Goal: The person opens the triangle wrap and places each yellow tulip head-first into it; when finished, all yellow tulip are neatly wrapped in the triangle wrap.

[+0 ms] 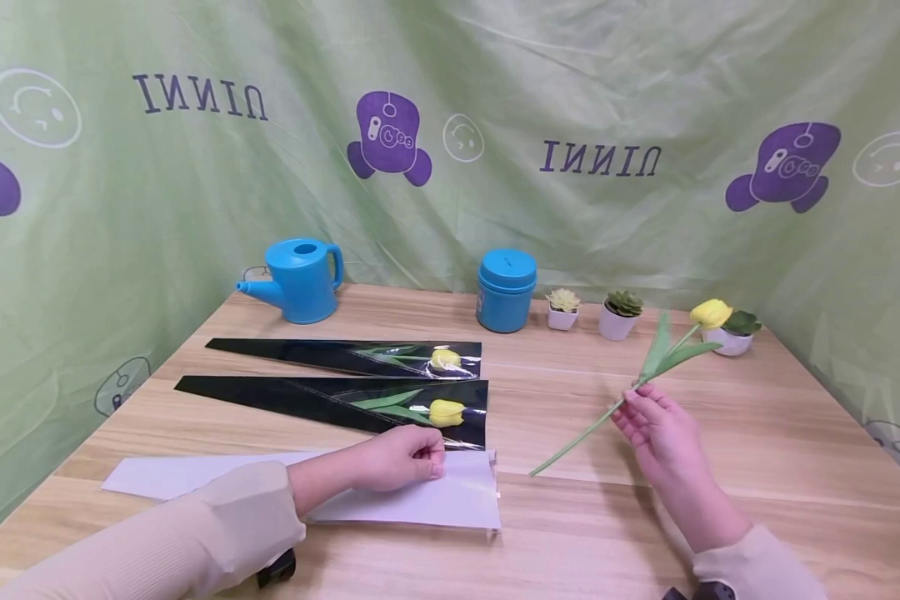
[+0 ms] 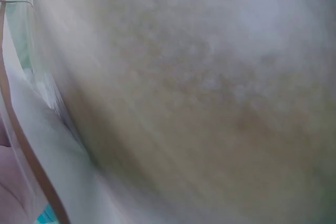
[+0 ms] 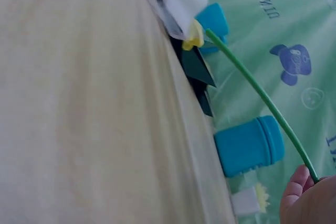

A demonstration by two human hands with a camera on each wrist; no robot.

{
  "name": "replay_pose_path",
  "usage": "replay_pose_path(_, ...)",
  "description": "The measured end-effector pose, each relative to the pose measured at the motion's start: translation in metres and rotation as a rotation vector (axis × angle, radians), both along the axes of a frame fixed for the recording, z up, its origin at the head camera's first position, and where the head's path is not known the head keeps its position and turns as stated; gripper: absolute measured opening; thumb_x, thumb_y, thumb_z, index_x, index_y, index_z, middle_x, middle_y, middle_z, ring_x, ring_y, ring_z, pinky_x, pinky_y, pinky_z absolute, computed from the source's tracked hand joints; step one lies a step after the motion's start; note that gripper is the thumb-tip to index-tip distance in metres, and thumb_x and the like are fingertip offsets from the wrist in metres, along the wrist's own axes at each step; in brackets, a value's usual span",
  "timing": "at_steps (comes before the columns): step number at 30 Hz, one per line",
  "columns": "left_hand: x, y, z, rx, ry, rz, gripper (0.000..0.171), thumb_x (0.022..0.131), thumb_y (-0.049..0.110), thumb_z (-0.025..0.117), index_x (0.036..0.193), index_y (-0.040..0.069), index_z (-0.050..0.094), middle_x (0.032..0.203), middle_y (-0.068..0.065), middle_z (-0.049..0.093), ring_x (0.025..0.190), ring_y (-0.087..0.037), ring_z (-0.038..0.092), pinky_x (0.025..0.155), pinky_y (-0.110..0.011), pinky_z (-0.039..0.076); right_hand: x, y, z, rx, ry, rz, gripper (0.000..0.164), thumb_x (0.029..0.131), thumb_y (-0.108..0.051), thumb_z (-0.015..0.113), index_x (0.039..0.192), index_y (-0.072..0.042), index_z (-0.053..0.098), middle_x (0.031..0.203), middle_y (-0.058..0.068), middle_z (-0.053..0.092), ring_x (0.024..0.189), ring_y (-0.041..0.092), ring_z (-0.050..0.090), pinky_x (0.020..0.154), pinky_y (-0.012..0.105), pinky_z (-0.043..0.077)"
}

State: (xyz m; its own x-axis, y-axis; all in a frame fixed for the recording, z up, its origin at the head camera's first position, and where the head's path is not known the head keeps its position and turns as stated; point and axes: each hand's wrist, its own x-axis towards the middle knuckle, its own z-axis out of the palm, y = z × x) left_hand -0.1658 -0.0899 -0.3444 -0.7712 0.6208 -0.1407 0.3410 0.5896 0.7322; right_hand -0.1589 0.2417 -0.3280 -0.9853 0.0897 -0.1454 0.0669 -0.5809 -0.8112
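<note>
My right hand pinches the green stem of a yellow tulip between thumb and fingers. The bloom points up and to the right, and the bare stem end slants down toward the left. In the right wrist view the green stem runs out from the fingers. With curled fingers my left hand grips the upper face of a white, tapered flower sleeve near its wide end. Two black flower sleeves, each with a yellow tulip under clear film, lie just behind it.
Along the back stand a blue watering can, a blue lidded canister and small potted succulents in white pots. The wooden table meets a green printed curtain behind and at both sides.
</note>
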Motion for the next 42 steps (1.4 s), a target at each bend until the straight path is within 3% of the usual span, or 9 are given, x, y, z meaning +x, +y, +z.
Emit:
replay_pose_path(6,0.0,-0.001,0.0,-0.038,0.01,-0.022,0.015,0.092,0.016,0.056,0.079,0.015,0.049,0.069,0.004,0.042,0.067,-0.01,0.043,0.061,-0.023,0.034,0.005,-0.018,-0.007,0.124,-0.02,0.025,0.018,0.09,0.005,0.048,0.08,-0.009,0.051,0.077,-0.002,0.055,0.073,0.007,0.059,0.079,0.022,0.051)
replay_pose_path(13,-0.001,-0.001,0.0,-0.056,0.012,-0.041,0.016,0.094,0.018,0.051,0.08,0.015,0.046,0.07,0.003,0.039,0.068,-0.011,0.042,0.063,-0.023,0.033,0.013,-0.037,-0.011,0.26,-0.044,0.076,0.013,0.087,0.008,0.045,0.089,-0.005,0.044,0.077,0.0,0.056,0.072,0.009,0.064,0.078,0.024,0.052)
replay_pose_path(20,-0.001,-0.002,0.001,-0.058,-0.011,-0.04,0.016,0.095,0.019,0.049,0.081,0.014,0.044,0.072,0.002,0.039,0.071,-0.013,0.044,0.064,-0.025,0.034,0.023,-0.054,-0.018,0.277,-0.058,0.14,0.014,0.084,0.01,0.046,0.083,-0.004,0.05,0.075,0.003,0.061,0.073,0.012,0.066,0.077,0.026,0.052)
replay_pose_path(27,0.001,-0.002,0.002,-0.076,0.007,-0.04,0.016,0.095,0.019,0.05,0.081,0.015,0.044,0.072,0.002,0.04,0.074,-0.014,0.046,0.067,-0.027,0.035,0.031,-0.068,-0.027,0.283,-0.087,0.204,0.011,0.085,0.009,0.049,0.088,-0.001,0.05,0.077,0.003,0.064,0.076,0.012,0.067,0.078,0.026,0.052)
replay_pose_path(42,0.0,-0.002,0.001,-0.08,0.034,-0.044,0.016,0.095,0.018,0.05,0.08,0.016,0.044,0.071,0.002,0.041,0.076,-0.013,0.047,0.07,-0.028,0.036,0.045,-0.082,-0.036,0.279,-0.091,0.41,0.007,0.09,-0.005,0.055,0.092,-0.001,0.06,0.08,0.006,0.069,0.078,0.013,0.068,0.076,0.027,0.053)
